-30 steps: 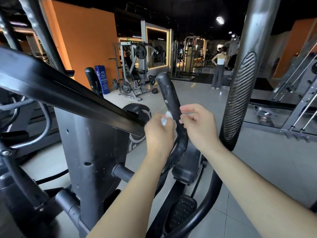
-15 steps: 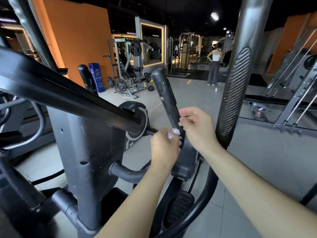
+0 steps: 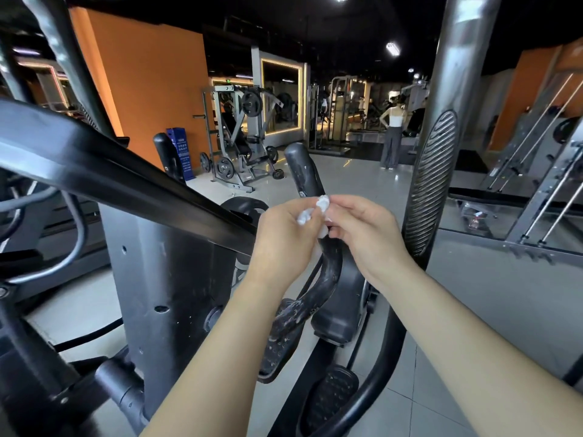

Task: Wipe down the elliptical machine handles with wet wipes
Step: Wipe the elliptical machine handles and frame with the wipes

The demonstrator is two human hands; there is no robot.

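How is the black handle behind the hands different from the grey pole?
The black handle is thin with a rounded top; the grey pole looks thicker and runs out of view above. The handle is scuffed; the pole has a ribbed oval patch. The left hand and right hand pinch the wipe in front of the handle, not the pole. Both stand roughly upright.

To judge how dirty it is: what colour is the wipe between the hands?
White; the crumpled wipe shows best in the head view.
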